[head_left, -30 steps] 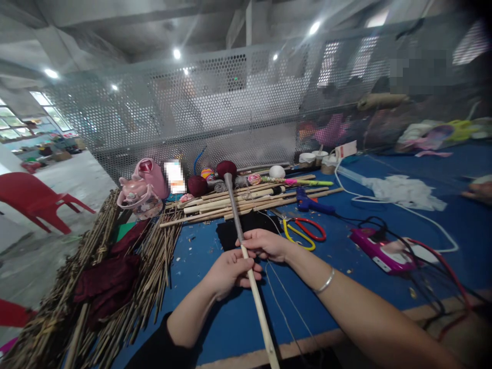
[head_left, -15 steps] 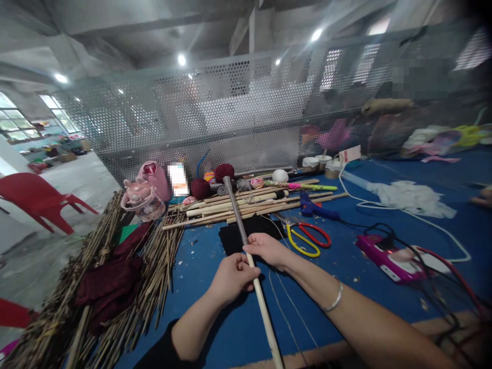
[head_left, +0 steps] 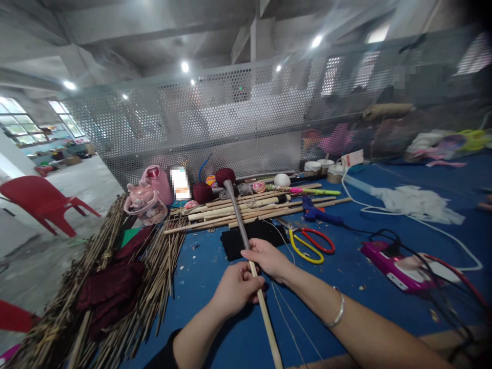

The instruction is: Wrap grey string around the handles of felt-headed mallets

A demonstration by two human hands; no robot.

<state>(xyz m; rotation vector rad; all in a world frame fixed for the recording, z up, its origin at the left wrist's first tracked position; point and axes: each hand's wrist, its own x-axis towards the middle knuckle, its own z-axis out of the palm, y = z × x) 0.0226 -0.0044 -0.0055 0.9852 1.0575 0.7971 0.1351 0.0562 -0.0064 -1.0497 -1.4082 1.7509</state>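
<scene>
A long pale wooden stick (head_left: 265, 320) slants up from the bottom edge, its upper part wrapped in grey yarn (head_left: 239, 220) and topped by a dark red ball (head_left: 225, 177). My left hand (head_left: 239, 288) is closed round the bare wood just below the wrapping. Slightly higher, my right hand (head_left: 265, 258) pinches the stick where the grey wrapping ends. Thin loose strands (head_left: 286, 318) hang to the right of the stick. Under the wrapped part lies a black cloth (head_left: 234, 245).
Red-and-yellow-handled scissors (head_left: 311, 245), a blue glue gun (head_left: 321, 212) and a magenta power strip (head_left: 400, 269) lie on the right. Wooden sticks (head_left: 207, 222) cross the blue table (head_left: 192, 292). Bundled twigs (head_left: 157, 287) and maroon cloth (head_left: 111, 292) are at left.
The view has shifted a little, so most things appear slightly lower and to the right. Both hands keep their hold on the stick, with little visible change.
</scene>
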